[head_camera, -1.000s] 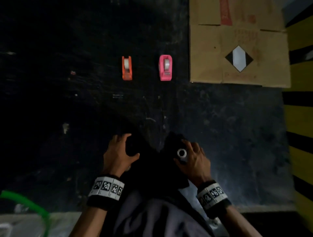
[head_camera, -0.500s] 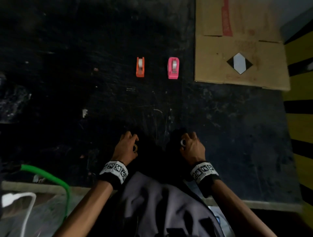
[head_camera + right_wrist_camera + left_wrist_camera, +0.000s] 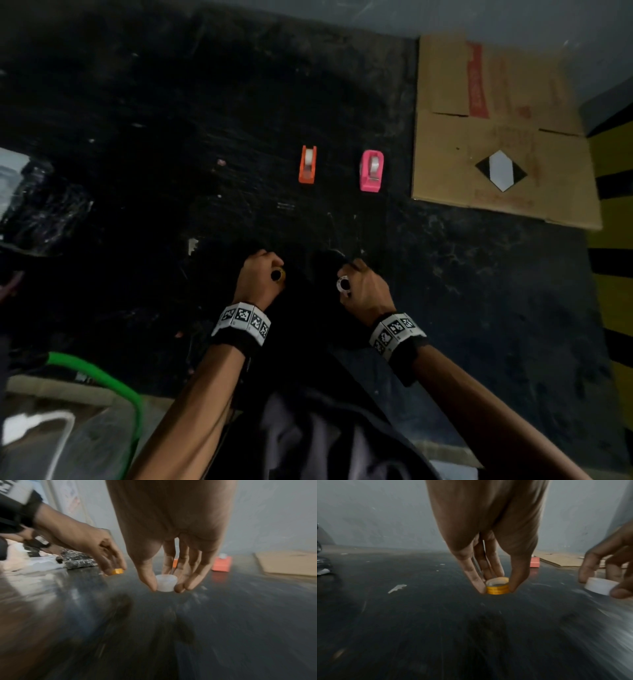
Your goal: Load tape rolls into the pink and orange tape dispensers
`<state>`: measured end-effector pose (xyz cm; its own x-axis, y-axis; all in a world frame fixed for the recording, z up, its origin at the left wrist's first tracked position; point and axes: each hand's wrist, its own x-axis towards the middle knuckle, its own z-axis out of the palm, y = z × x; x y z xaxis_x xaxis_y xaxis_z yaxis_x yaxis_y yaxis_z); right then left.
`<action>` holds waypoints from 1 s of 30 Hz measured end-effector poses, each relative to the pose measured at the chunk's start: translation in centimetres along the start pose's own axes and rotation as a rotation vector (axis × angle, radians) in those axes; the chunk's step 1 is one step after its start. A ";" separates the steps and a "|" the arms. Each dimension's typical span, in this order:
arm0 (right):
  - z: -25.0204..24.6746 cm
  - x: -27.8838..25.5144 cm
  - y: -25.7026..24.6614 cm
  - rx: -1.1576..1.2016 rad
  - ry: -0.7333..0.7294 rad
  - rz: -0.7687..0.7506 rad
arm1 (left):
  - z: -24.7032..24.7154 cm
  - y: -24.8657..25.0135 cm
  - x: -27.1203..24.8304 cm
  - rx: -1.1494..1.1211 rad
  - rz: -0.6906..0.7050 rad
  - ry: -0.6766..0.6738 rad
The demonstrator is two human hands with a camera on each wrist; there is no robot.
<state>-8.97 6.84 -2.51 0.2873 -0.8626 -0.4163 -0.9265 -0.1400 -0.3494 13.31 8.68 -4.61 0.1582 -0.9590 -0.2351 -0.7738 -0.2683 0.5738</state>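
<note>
An orange tape dispenser (image 3: 307, 164) and a pink tape dispenser (image 3: 371, 170) stand side by side on the black floor, each with a pale roll in it. My left hand (image 3: 259, 277) pinches a small yellow tape roll (image 3: 497, 586) between thumb and fingers, held above the floor. Beside it my right hand (image 3: 362, 286) pinches a white tape roll (image 3: 166, 583) the same way. In the head view the yellow tape roll (image 3: 277, 275) and white tape roll (image 3: 343, 284) sit near me, well short of the dispensers.
A flattened cardboard sheet (image 3: 496, 137) lies right of the pink dispenser. A yellow-and-black striped edge (image 3: 613, 192) runs along the far right. A green hose (image 3: 102, 377) curves at the lower left, and dark crumpled plastic (image 3: 41, 212) lies at the left.
Both hands lifted off the dark cloth near my lap and moved forward, each carrying its roll. The head view pulled back, so the dispensers look farther off.
</note>
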 end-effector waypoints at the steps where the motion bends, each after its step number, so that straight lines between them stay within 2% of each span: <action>1: -0.6 0.9 -0.8 -0.001 0.003 -0.026 | -0.4 0.0 0.9 -0.010 -0.003 0.016; 10: -3.7 12.1 -7.5 0.011 0.047 -0.178 | -3.6 -1.5 11.7 -0.040 0.039 0.181; 14: -3.7 17.5 -9.1 0.028 0.137 -0.194 | -4.0 -2.4 16.3 -0.002 0.079 0.224; 18: -2.6 21.4 -9.7 0.016 0.134 -0.206 | -3.5 -3.5 19.6 -0.026 0.018 0.220; 24: 0.0 22.9 -9.0 0.043 0.094 -0.161 | -1.8 -4.6 20.0 -0.025 -0.022 0.180; 30: -1.1 19.7 -7.9 0.060 0.098 -0.127 | -2.2 -4.1 16.8 -0.021 -0.077 0.225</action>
